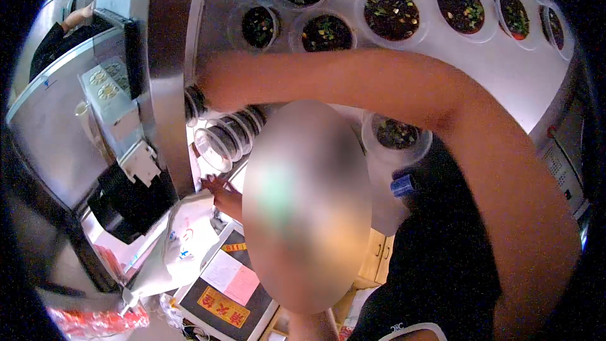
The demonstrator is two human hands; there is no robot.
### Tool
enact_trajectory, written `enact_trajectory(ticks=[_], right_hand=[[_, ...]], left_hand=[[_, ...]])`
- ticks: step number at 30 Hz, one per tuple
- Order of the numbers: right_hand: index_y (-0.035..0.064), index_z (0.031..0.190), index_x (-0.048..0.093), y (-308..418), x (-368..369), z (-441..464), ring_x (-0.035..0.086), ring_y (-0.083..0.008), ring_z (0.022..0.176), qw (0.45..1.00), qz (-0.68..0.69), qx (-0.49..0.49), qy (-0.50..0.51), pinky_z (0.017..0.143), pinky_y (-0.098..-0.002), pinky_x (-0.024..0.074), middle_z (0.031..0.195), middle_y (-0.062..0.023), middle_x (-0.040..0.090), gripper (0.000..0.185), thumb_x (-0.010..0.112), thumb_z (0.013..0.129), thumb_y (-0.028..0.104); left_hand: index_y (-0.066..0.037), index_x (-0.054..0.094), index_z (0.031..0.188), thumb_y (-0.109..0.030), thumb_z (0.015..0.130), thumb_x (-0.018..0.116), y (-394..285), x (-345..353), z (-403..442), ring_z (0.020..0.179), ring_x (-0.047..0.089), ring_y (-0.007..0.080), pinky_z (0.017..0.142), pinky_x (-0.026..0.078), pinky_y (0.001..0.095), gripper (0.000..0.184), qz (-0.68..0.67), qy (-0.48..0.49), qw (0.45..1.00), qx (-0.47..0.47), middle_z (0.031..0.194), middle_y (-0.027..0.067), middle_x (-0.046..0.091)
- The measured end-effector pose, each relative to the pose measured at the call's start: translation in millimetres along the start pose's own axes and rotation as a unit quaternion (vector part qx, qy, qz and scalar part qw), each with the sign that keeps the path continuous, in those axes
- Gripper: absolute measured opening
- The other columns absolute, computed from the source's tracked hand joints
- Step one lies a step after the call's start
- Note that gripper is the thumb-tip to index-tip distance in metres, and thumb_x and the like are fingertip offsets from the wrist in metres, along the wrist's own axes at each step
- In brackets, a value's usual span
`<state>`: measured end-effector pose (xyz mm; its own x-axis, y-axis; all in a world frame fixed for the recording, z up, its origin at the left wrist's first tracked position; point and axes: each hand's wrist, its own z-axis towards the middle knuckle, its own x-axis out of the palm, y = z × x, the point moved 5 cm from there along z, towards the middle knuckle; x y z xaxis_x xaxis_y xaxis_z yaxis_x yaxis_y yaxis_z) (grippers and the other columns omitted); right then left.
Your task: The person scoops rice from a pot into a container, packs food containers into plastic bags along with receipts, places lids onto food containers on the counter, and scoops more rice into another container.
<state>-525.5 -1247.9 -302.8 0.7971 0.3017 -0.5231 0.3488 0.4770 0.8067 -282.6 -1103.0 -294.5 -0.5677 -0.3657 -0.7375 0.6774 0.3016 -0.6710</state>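
A large blurred oval patch (306,208) covers the middle of the view, so whatever lies behind it cannot be made out. The bare right arm (353,81) crosses above this patch, and the right hand (213,85) at its end is smeared and dark; its fingers are hard to separate, and I cannot tell if this grip is grasping something. Just below it, a tilted row of round transparent plastic tubs (235,134) stands one against another near the metal frame, with dark content partly visible; the near end of the row is partly covered by the right hand. The other hand, which seems to be the left hand (222,193), comes out from the patch, near the row and the white plastic bag with red and blue print (186,240). Its fingers are small and shadowed, so the state of this grip I also cannot tell.

On the grey metal worktop (470,66), wide transparent round bowls (391,14) hold a dark filling with green and yellowish pieces on top; several are cut by the upper edge. One more transparent round bowl with dark filling (396,134) sits under the arm, partly hidden by it.
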Motion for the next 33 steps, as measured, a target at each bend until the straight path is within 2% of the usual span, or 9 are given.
enact_trajectory(ticks=[1, 3, 8, 12, 15, 23, 25, 32, 33], right_hand=[[0.0022, 0.081, 0.068, 3.9, -8.3, -25.6, 0.065, -0.0357, 0.076, 0.999, -0.019, -0.01, 0.025, 0.068, -0.0459, 0.053, 0.082, -0.0201, 0.065, 0.024, 0.06, 0.072, 0.024], [0.0015, 0.08, 0.067, 16.3, -19.3, -80.8, 0.065, -0.036, 0.076, 0.996, -0.027, -0.014, 0.086, 0.068, -0.0458, 0.0532, 0.081, -0.0206, 0.065, 0.023, 0.06, 0.071, 0.021], [0.0027, 0.096, 0.061, 55.4, -12.0, -178.5, 0.064, -0.0374, 0.074, 0.965, 0.014, 0.075, 0.251, 0.067, -0.0489, 0.0507, 0.08, -0.0208, 0.064, 0.027, 0.055, 0.08, 0.024], [0.0041, 0.114, 0.052, 67.4, 28.0, -206.2, 0.063, -0.037, 0.077, 0.97, 0.016, 0.068, 0.232, 0.069, -0.0493, 0.0497, 0.085, -0.0198, 0.064, 0.038, 0.055, 0.082, 0.024], [0.005, 0.123, 0.046, 80.3, -0.8, -211.1, 0.062, -0.0363, 0.083, 0.979, 0.074, 0.089, 0.166, 0.071, -0.0479, 0.0488, 0.094, -0.0191, 0.062, 0.045, 0.056, 0.083, 0.024], [0.0084, 0.126, 0.045, 67.5, -76.3, -258.0, 0.058, -0.0346, 0.09, 0.99, 0.018, 0.141, 0.015, 0.077, -0.0449, 0.0464, 0.1, -0.0173, 0.06, 0.048, 0.057, 0.083, 0.024], [0.0074, 0.125, 0.046, 66.6, -99.3, -270.9, 0.057, -0.0349, 0.089, 0.98, -0.028, 0.167, 0.103, 0.077, -0.0443, 0.0462, 0.097, -0.017, 0.06, 0.046, 0.058, 0.083, 0.022], [0.0026, 0.124, 0.046, 31.4, -117.6, -315.1, 0.056, -0.0348, 0.091, 0.963, -0.08, 0.252, 0.055, 0.081, -0.0425, 0.0457, 0.104, -0.0193, 0.056, 0.046, 0.058, 0.084, 0.024], [0.0017, 0.125, 0.045, 23.5, -107.0, -318.6, 0.056, -0.0346, 0.094, 0.955, -0.061, 0.291, 0.018, 0.083, -0.042, 0.0454, 0.107, -0.0199, 0.055, 0.049, 0.059, 0.084, 0.025]], left_hand=[[-0.002, 0.042, 0.128, -0.024, 0.09, 0.044, -33.5, 13.0, -47.4, 0.12, 0.042, 0.0228, 0.101, 0.03, 0.0375, 0.044, -0.12, -0.047, 0.987, -0.1, 0.132, 0.0126, 0.041], [-0.005, 0.044, 0.125, -0.011, 0.083, 0.056, -11.7, 11.6, -117.6, 0.098, 0.054, 0.0166, 0.086, 0.043, 0.0285, 0.044, 0.05, 0.096, 0.987, -0.116, 0.116, 0.0068, 0.054], [-0.006, 0.053, 0.104, -0.026, 0.088, 0.061, 4.1, 38.3, -220.1, 0.072, 0.06, 0.0141, 0.056, 0.049, 0.0262, 0.027, -0.115, 0.221, 0.909, -0.333, 0.084, 0.0058, 0.061], [-0.008, 0.053, 0.097, -0.023, 0.088, 0.058, 9.9, 28.6, -218.2, 0.091, 0.059, 0.0194, 0.069, 0.05, 0.0256, 0.018, -0.135, 0.228, 0.925, -0.271, 0.093, 0.0069, 0.06], [-0.001, 0.053, 0.104, -0.02, 0.088, 0.056, -10.0, 5.1, -204.0, 0.094, 0.061, 0.0228, 0.079, 0.052, 0.0344, 0.025, -0.308, 0.13, 0.869, -0.366, 0.104, 0.0108, 0.061], [0.004, 0.052, 0.105, -0.009, 0.09, 0.053, -10.6, -14.7, -66.5, 0.091, 0.061, 0.024, 0.079, 0.053, 0.0306, 0.021, -0.447, 0.184, 0.822, -0.3, 0.099, 0.0119, 0.061], [0.002, 0.053, 0.103, -0.008, 0.09, 0.052, -12.5, -7.2, -47.8, 0.086, 0.061, 0.022, 0.077, 0.053, 0.0302, 0.016, -0.436, 0.139, 0.827, -0.328, 0.096, 0.0106, 0.061], [-0.012, 0.056, 0.078, -0.028, 0.092, 0.05, 46.8, -1.0, 26.6, 0.06, 0.055, 0.0089, 0.043, 0.043, 0.0222, 0.022, -0.393, 0.246, 0.82, -0.334, 0.071, -0.0004, 0.06], [-0.011, 0.056, 0.08, -0.03, 0.093, 0.049, 45.8, 2.7, 29.3, 0.059, 0.055, 0.0082, 0.042, 0.043, 0.0211, 0.024, -0.461, 0.278, 0.765, -0.354, 0.068, -0.0006, 0.059]])
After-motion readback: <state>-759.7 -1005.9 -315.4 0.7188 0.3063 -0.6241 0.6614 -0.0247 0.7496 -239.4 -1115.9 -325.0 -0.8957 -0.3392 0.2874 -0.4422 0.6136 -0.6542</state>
